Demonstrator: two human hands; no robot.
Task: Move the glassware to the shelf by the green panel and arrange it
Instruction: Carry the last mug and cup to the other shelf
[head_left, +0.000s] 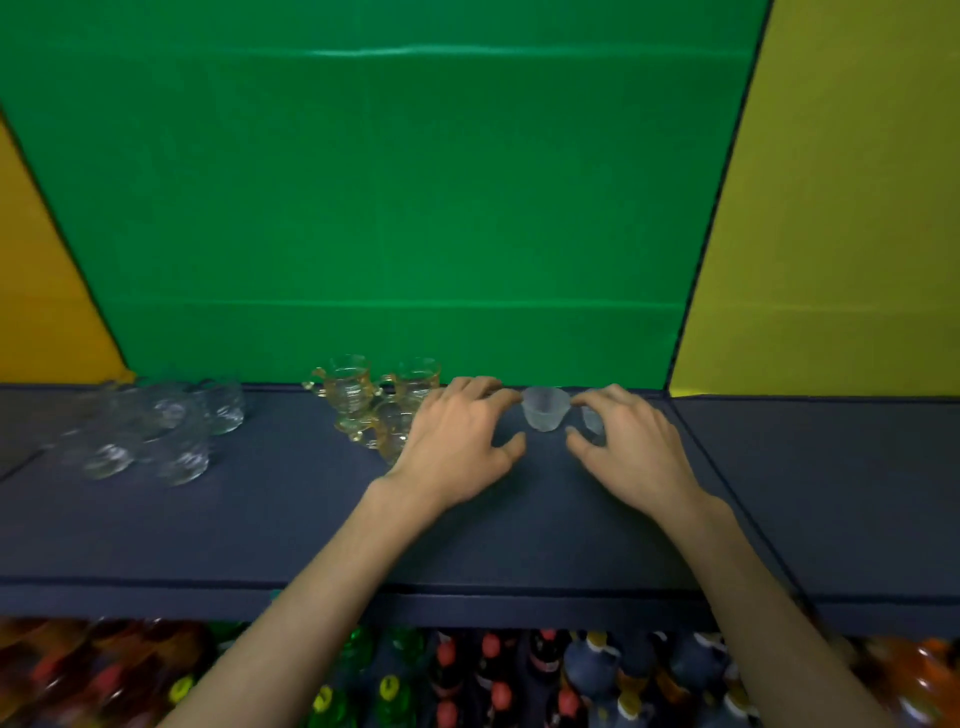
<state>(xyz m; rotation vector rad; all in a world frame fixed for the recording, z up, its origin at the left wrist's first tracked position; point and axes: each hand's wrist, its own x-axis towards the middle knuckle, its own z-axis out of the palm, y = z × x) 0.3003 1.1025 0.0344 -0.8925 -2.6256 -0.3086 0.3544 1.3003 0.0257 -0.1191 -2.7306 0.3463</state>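
On the shelf (519, 519) below the green panel (389, 208), a frosted cup (545, 408) stood between loosely spread hands — left hand (457, 441) empty, right hand (628, 441) half-covering a second cup (592, 421). Risk: nudging the amber glasses (374, 405) — they were touching the left hand.

On the dark shelf (260, 519) below the green panel (363, 208), the left hand (460, 441) and right hand (631, 447) flank a small frosted cup (545, 408), fingertips at its rim. A second frosted cup (592, 420) sits under the right fingers. Amber mugs (374, 400) cluster just left; clear glasses (156, 431) stand far left.
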